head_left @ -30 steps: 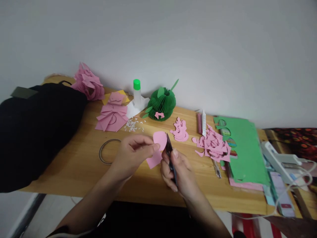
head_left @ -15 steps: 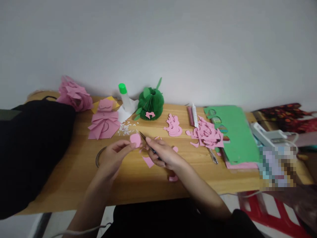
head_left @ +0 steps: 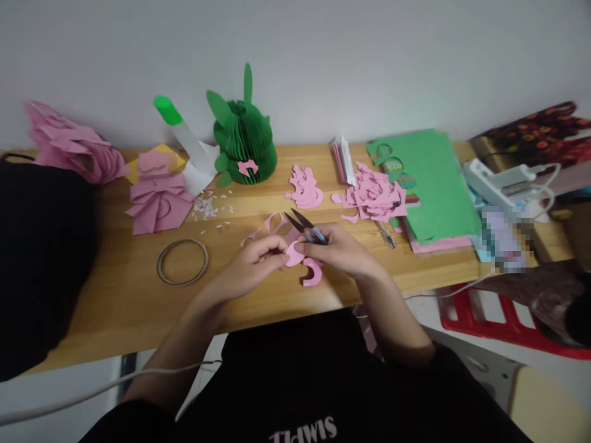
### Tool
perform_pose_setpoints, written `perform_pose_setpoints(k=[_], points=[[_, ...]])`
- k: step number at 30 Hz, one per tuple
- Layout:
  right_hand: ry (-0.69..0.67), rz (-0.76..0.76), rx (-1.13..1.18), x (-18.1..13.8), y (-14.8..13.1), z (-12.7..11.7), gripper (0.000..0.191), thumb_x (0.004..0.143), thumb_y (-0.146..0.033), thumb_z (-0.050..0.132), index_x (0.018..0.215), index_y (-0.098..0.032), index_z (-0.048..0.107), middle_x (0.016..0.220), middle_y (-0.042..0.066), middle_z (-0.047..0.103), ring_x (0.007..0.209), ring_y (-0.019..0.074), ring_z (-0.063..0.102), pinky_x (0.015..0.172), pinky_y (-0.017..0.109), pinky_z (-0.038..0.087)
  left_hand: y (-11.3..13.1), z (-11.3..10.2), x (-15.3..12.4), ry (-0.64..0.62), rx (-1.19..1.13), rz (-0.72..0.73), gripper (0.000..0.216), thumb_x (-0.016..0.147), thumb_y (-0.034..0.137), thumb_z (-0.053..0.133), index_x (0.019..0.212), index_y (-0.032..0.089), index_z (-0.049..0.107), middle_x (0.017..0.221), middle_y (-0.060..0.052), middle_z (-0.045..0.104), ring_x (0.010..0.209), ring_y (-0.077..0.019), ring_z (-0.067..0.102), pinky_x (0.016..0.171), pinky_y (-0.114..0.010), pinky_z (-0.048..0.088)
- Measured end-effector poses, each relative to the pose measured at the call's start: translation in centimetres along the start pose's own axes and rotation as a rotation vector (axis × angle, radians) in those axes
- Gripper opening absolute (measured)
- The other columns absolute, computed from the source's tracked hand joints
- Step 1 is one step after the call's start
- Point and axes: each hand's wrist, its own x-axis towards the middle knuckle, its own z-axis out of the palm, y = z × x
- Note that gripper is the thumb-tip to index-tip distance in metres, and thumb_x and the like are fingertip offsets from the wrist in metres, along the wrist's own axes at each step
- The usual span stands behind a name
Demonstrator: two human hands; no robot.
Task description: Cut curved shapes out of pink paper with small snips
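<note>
A small rounded pink paper piece (head_left: 293, 255) is pinched between the thumb and fingers of my left hand (head_left: 249, 266). My right hand (head_left: 344, 249) is wrapped round a pair of scissors (head_left: 306, 227), whose dark blades stand slightly apart and point up and left. The thumb of that hand touches the paper's right side. Beneath both hands lie pink paper offcuts, among them a curved strip (head_left: 313, 272) on the wooden table (head_left: 258, 301). Beyond the hands sits a stack of cut pink petal shapes (head_left: 305, 187).
At the back are a green honeycomb paper ball (head_left: 247, 147) and a glue stick (head_left: 184, 135). To the left are white scraps (head_left: 207, 206), a roll of tape (head_left: 183, 263) and a black bag (head_left: 41, 264). Pink scraps (head_left: 376, 194) and green sheets (head_left: 436, 184) lie right.
My hands have come together, and my right thumb now touches the paper. The scissors have shifted from beside the paper to above it. The camera view has tilted down.
</note>
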Motion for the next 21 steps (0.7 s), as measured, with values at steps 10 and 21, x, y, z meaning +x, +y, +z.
perform_pose_setpoints(k=[10,21], points=[[0.354,0.085,0.014,-4.0,5.5,-3.1,0.031,0.067,-0.039,0.074,0.055,-0.018,0.055,0.047,-0.008,0.043,0.046,0.0067,0.033,0.048,0.024,0.023,-2.4,5.4,-1.0,0.257,0.462,0.259,0.014,0.088,0.018,0.052,0.087,0.018,0.066,0.091,-0.007,0.068,0.090,-0.0203,0.062,0.082,-0.035,0.049],[0.405,0.147,-0.056,-3.3,6.5,-2.0,0.028,0.067,-0.040,0.068,0.056,-0.019,0.053,0.050,-0.007,0.043,0.050,0.0088,0.036,0.052,0.027,0.028,-4.6,7.6,-2.5,0.356,0.983,0.646,0.024,0.084,0.014,0.064,0.107,0.006,0.063,0.106,-0.018,0.071,0.103,-0.0311,0.065,0.086,-0.042,0.053]])
